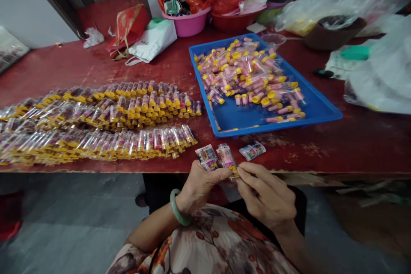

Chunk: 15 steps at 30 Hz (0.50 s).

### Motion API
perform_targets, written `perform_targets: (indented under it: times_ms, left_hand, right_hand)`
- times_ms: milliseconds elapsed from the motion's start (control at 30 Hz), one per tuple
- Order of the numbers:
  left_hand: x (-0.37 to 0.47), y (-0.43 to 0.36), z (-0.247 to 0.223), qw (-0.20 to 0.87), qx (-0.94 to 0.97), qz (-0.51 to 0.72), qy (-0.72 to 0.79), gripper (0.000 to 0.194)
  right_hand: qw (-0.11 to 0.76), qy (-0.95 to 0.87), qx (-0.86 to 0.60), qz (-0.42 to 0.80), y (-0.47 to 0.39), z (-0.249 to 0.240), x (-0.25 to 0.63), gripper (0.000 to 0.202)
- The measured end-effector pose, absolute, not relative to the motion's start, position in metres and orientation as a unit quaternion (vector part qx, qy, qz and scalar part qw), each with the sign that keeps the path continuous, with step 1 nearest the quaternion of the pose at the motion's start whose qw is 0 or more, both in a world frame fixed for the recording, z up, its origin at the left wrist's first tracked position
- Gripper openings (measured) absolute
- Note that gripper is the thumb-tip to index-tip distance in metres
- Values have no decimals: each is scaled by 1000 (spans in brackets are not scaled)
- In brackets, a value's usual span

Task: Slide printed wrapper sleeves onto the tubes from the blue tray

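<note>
A clear tube with a printed card in it (pixel 227 157) is held at the table's front edge between my two hands. My left hand (pixel 202 184) grips it with the thumb across its lower part; a stack of printed cards (pixel 208 156) also sticks up from that hand. The fingertips of my right hand (pixel 266 192) pinch the tube's lower right end, where a bit of yellow shows. Another small pile of printed cards (pixel 253 150) lies on the table just beyond my right hand.
A blue tray (pixel 316 109) holds many yellow-capped tubes with pink contents. Rows of stacked tubes (pixel 128 143) cover the left of the red table (pixel 72 68). Behind are bags (pixel 157 38), a pink basin (pixel 189 25) and plastic wrapping (pixel 382 68).
</note>
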<state>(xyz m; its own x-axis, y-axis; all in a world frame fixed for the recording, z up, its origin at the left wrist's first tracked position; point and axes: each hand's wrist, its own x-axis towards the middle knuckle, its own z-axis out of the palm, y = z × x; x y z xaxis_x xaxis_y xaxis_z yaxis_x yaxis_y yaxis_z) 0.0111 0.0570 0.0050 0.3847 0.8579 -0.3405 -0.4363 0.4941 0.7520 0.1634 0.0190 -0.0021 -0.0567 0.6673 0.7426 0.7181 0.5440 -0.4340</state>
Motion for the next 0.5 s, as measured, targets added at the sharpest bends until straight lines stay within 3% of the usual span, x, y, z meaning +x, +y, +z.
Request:
perform_targets:
  times_ms: [167, 300, 500]
  left_hand:
    - [-4, 62, 9, 762, 346, 409, 366, 30]
    - [-16, 64, 12, 744, 379, 419, 356, 34]
    - [-53, 69, 12, 718, 295, 508, 373, 49]
  right_hand:
    - [491, -608, -511, 357, 37, 11, 166, 35]
    - [478, -495, -532, 493, 59, 20, 143, 45]
    - [492, -432, -470, 592, 99, 47, 100, 37]
